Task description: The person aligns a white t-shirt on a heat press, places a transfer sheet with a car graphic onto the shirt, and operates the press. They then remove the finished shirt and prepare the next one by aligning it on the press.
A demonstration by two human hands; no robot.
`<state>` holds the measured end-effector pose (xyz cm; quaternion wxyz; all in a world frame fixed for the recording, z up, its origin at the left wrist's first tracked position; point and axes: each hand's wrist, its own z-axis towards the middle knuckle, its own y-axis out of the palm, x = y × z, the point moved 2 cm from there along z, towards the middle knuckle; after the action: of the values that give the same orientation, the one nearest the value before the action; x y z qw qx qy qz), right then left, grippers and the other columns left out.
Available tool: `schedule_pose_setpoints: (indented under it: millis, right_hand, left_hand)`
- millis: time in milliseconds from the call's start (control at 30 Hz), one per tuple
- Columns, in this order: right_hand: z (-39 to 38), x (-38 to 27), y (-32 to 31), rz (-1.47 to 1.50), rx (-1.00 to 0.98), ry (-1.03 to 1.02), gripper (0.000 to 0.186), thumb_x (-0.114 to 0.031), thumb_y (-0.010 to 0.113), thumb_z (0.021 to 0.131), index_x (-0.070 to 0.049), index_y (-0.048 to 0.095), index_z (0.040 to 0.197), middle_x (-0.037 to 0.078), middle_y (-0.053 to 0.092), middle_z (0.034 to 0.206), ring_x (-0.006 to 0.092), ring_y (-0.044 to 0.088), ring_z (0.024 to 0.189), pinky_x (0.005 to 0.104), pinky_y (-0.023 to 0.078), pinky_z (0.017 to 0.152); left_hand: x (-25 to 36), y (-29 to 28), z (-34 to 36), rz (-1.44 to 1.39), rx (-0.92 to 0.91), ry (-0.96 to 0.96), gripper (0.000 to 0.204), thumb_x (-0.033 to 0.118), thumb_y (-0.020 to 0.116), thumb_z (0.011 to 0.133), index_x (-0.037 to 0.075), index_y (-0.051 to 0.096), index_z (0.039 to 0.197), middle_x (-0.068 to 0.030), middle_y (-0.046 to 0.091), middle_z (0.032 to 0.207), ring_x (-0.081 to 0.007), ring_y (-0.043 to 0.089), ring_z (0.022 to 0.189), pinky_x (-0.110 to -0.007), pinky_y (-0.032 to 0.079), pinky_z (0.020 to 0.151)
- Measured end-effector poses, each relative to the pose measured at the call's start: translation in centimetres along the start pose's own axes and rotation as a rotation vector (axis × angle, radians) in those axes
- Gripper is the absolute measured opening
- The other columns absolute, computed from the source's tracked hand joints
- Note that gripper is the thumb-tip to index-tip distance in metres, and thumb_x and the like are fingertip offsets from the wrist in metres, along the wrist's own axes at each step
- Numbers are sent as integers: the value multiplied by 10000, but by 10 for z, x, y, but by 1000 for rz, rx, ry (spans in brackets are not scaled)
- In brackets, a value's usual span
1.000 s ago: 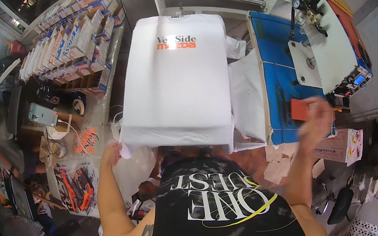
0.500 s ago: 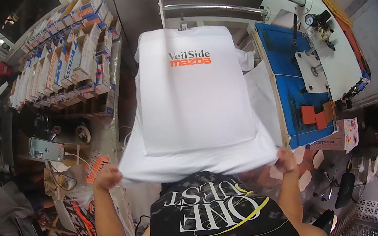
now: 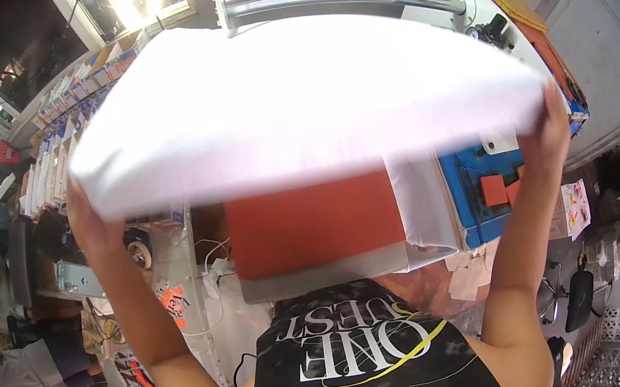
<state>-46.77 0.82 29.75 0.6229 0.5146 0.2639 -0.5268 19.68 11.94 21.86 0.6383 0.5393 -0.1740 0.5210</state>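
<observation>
Two-handed, gripping a white fabric shirt (image 3: 296,99), holding bare left hand (image 3: 94,216) and bare right hand (image 3: 549,138) closed on its edge, suspending it between them above a flat red rectangular platen (image 3: 316,226).

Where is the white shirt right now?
In the head view, the white shirt spreads across the upper middle, between the left hand and right hand, above the red pad in the picture.

shirt (image 3: 297,107) between left hand (image 3: 93,216) and right hand (image 3: 551,129), over the platen (image 3: 315,229), boxes (image 3: 48,176) at left, board (image 3: 483,228) at right
</observation>
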Motion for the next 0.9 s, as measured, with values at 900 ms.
schedule_pose_setpoints:
  millis: [900]
  right_hand:
    - [121,467,19,-560,-9,1058,361,-244,606,967,19,683,1202,164,710,1129,298,715,951,479,569,803]
  left_hand:
    - [-344,3,199,2040,-220,-395,268,213,654,888,-12,749,998,-215,692,1220,-369,661,1147,-493,524,953]
